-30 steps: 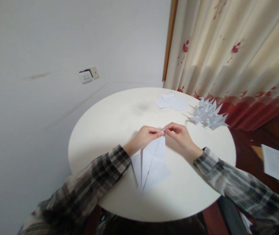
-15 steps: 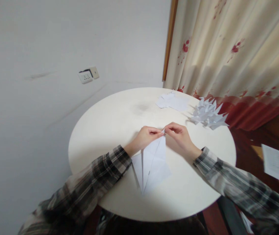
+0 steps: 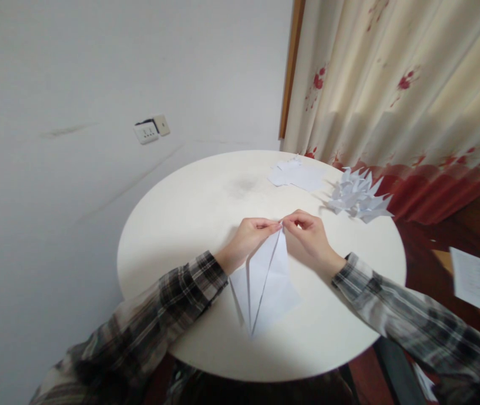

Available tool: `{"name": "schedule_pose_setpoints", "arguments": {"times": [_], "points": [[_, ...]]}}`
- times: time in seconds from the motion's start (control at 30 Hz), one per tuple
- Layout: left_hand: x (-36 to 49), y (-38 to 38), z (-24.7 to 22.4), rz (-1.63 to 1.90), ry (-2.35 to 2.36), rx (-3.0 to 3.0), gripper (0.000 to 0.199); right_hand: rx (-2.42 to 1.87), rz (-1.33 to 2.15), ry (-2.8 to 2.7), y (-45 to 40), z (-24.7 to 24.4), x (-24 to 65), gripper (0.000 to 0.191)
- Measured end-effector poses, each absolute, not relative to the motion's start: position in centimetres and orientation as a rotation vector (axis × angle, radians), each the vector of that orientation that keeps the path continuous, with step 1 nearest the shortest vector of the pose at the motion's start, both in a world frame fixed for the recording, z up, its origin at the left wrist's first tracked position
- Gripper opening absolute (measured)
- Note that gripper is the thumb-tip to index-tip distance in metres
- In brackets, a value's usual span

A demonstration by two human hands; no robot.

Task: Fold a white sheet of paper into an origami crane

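A folded sheet of white paper (image 3: 271, 281) slants over the near half of the round table, its creased flaps spreading toward me. Its narrow far tip is pinched between both hands. My left hand (image 3: 252, 239) is closed on the tip from the left, thumb on top. From the right, my right hand (image 3: 311, 236) pinches the same tip, with fingertips almost touching those of the left. The fingers cover the very end of the paper. A dark line runs down the sheet between two flaps.
The white round table (image 3: 168, 225) stands against the wall. Flat white paper pieces (image 3: 297, 174) lie at its far edge. Beside them is a cluster of pointed folded paper shapes (image 3: 360, 194). A curtain (image 3: 392, 84) hangs behind, and printed sheets (image 3: 478, 281) lie off to the right.
The paper's lower part has swung slightly right, and the gap between its flaps looks longer. Both hands keep pinching the tip in nearly the same place.
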State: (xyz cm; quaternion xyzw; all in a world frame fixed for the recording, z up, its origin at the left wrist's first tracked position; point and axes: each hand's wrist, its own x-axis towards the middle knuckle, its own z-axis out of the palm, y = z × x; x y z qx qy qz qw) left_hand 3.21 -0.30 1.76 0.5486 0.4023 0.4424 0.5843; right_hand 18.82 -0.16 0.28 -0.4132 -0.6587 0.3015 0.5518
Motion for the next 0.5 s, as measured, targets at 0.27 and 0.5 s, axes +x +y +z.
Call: {"name": "schedule_pose_setpoints", "arguments": {"times": [0.27,0.5], "points": [[3.31,-0.17,1.7,1.037,0.943,1.278,0.016,-0.991,0.717,-1.525,-0.45,0.54,18.63,0.011],[3.36,-0.27,1.43,1.102,0.976,1.287,0.015,-0.968,0.773,-1.507,-0.35,0.4,18.61,0.011]]}}
